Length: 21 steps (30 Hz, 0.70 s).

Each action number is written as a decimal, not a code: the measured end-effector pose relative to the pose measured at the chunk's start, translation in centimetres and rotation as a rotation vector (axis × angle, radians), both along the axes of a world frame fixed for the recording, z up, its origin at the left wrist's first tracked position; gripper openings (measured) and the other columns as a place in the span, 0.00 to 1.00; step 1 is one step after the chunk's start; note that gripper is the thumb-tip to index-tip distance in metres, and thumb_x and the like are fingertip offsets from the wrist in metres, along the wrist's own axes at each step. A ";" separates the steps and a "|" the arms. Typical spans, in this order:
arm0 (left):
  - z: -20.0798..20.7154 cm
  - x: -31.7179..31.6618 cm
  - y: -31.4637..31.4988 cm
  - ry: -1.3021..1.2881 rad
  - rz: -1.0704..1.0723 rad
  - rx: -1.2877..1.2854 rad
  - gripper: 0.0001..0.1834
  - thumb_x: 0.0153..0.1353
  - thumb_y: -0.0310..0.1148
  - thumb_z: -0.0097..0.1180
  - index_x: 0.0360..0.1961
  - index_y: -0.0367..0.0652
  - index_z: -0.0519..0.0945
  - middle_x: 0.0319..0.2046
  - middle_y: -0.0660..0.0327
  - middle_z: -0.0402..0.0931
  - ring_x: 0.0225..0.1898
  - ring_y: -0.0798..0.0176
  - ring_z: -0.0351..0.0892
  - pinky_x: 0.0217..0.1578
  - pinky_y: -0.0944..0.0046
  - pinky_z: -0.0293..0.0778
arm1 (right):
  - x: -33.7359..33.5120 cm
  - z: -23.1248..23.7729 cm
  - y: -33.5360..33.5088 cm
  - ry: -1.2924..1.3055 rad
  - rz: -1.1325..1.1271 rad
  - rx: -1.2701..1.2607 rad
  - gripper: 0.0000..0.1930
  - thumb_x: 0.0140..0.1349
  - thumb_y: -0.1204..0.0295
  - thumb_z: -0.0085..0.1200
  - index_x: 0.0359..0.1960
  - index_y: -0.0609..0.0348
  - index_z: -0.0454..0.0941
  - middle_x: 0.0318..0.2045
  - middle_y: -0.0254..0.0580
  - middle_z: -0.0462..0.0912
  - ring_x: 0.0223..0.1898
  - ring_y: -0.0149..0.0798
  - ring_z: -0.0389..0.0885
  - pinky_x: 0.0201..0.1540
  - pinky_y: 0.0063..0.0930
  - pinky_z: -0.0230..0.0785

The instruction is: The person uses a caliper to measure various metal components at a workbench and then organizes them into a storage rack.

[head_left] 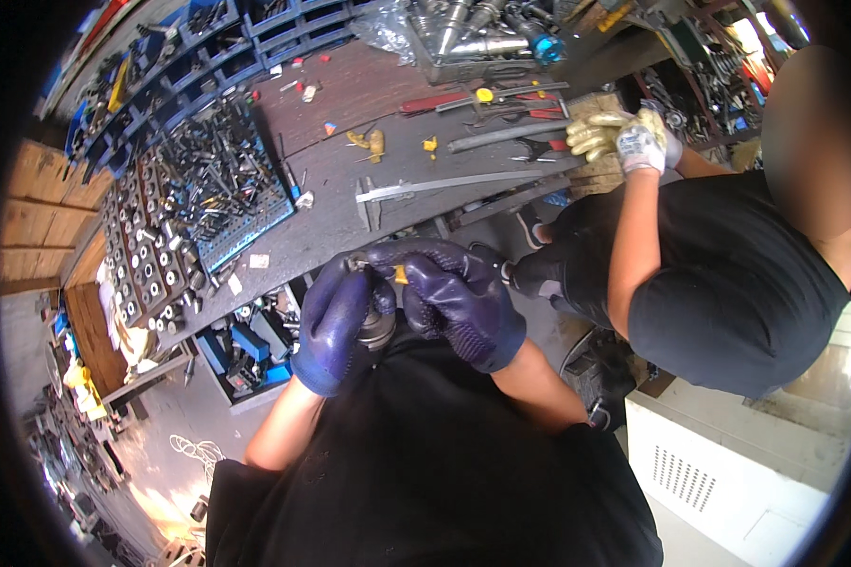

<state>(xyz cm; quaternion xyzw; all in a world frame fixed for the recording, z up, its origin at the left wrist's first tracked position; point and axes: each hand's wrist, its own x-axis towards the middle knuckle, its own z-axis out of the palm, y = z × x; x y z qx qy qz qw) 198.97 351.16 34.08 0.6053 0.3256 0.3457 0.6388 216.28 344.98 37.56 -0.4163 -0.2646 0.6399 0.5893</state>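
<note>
In front of my chest, my left hand (pixel 333 323) in a purple coated glove is closed around a round metal part (pixel 378 327) with a ringed lower end. My right hand (pixel 465 300), gloved alike, curls in from the other side. Its fingers are closed on a small yellow piece (pixel 401 275), whose kind I cannot make out. Both hands' fingertips meet above the metal part, where a small metal bit (pixel 357 264) shows by the left thumb. Most of the metal part is hidden by the gloves. Just beyond lies a large vernier caliper (pixel 444 185) on the bench.
The dark workbench (pixel 321 203) carries a blue tray (pixel 246 231) of cutting bits, a rack of collets (pixel 142 248), and pliers (pixel 515 115). Blue bins (pixel 213 71) line the back. At right stands a co-worker (pixel 719 283) wearing pale gloves. An open drawer (pixel 251 345) sits below left.
</note>
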 end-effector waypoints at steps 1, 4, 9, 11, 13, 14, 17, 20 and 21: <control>-0.3 -0.2 0.0 0.023 -0.001 0.042 0.15 0.74 0.30 0.45 0.53 0.34 0.79 0.42 0.59 0.80 0.41 0.68 0.76 0.45 0.67 0.72 | 0.5 0.0 0.0 0.059 0.062 0.008 0.16 0.75 0.71 0.53 0.60 0.60 0.81 0.35 0.30 0.83 0.29 0.19 0.72 0.34 0.16 0.68; -0.6 -1.0 0.2 -0.102 -0.032 -0.365 0.21 0.75 0.37 0.45 0.59 0.34 0.77 0.52 0.57 0.81 0.52 0.64 0.78 0.57 0.63 0.71 | 0.6 0.0 -0.1 -0.145 0.075 0.111 0.18 0.75 0.68 0.54 0.62 0.61 0.79 0.39 0.34 0.86 0.33 0.21 0.78 0.37 0.19 0.73; -0.5 -1.2 0.5 0.068 -0.061 -0.073 0.19 0.74 0.37 0.46 0.56 0.35 0.78 0.44 0.61 0.80 0.44 0.70 0.77 0.48 0.67 0.72 | 0.0 -2.3 0.1 -0.901 -0.121 0.455 0.23 0.70 0.70 0.62 0.64 0.63 0.77 0.51 0.51 0.88 0.43 0.38 0.90 0.44 0.32 0.81; 0.3 -1.0 0.5 -0.018 -0.048 -0.251 0.18 0.74 0.37 0.46 0.55 0.36 0.79 0.40 0.64 0.79 0.39 0.72 0.75 0.43 0.69 0.70 | 0.0 -1.7 0.2 -1.114 -0.153 0.570 0.22 0.69 0.70 0.62 0.63 0.62 0.77 0.49 0.52 0.88 0.41 0.43 0.90 0.43 0.33 0.81; 0.9 -1.0 0.4 -0.037 -0.045 -0.320 0.18 0.74 0.37 0.46 0.55 0.36 0.79 0.39 0.64 0.79 0.38 0.73 0.74 0.42 0.69 0.70 | -0.2 -1.8 0.6 -1.277 -0.202 0.677 0.23 0.70 0.69 0.60 0.64 0.61 0.76 0.46 0.53 0.88 0.36 0.51 0.89 0.39 0.35 0.81; 1.0 -0.9 0.4 -0.050 -0.048 -0.353 0.18 0.74 0.37 0.46 0.55 0.36 0.79 0.38 0.64 0.79 0.38 0.73 0.74 0.42 0.70 0.70 | -0.1 -2.0 0.8 -1.251 -0.215 0.693 0.23 0.71 0.69 0.60 0.65 0.61 0.75 0.43 0.52 0.88 0.35 0.49 0.89 0.38 0.34 0.81; -0.3 -1.3 0.5 0.046 -0.061 -0.145 0.19 0.74 0.37 0.46 0.56 0.36 0.79 0.40 0.63 0.80 0.39 0.72 0.76 0.43 0.70 0.71 | -0.1 -2.0 0.8 -1.141 -0.190 0.632 0.22 0.72 0.69 0.57 0.66 0.61 0.74 0.37 0.49 0.88 0.31 0.45 0.87 0.36 0.33 0.79; 0.4 -1.1 0.2 -0.047 -0.054 -0.319 0.20 0.74 0.37 0.46 0.58 0.35 0.78 0.44 0.60 0.82 0.43 0.70 0.78 0.47 0.69 0.72 | -0.1 -0.3 0.3 -0.762 -0.058 0.283 0.21 0.73 0.70 0.55 0.65 0.60 0.75 0.31 0.43 0.86 0.28 0.42 0.85 0.37 0.31 0.78; 0.5 -0.9 0.1 -0.082 -0.047 -0.331 0.18 0.74 0.36 0.47 0.55 0.35 0.79 0.41 0.61 0.81 0.40 0.70 0.77 0.45 0.68 0.72 | -0.1 0.3 0.1 -0.503 -0.029 0.117 0.21 0.73 0.69 0.55 0.65 0.60 0.76 0.30 0.41 0.85 0.27 0.42 0.84 0.38 0.30 0.78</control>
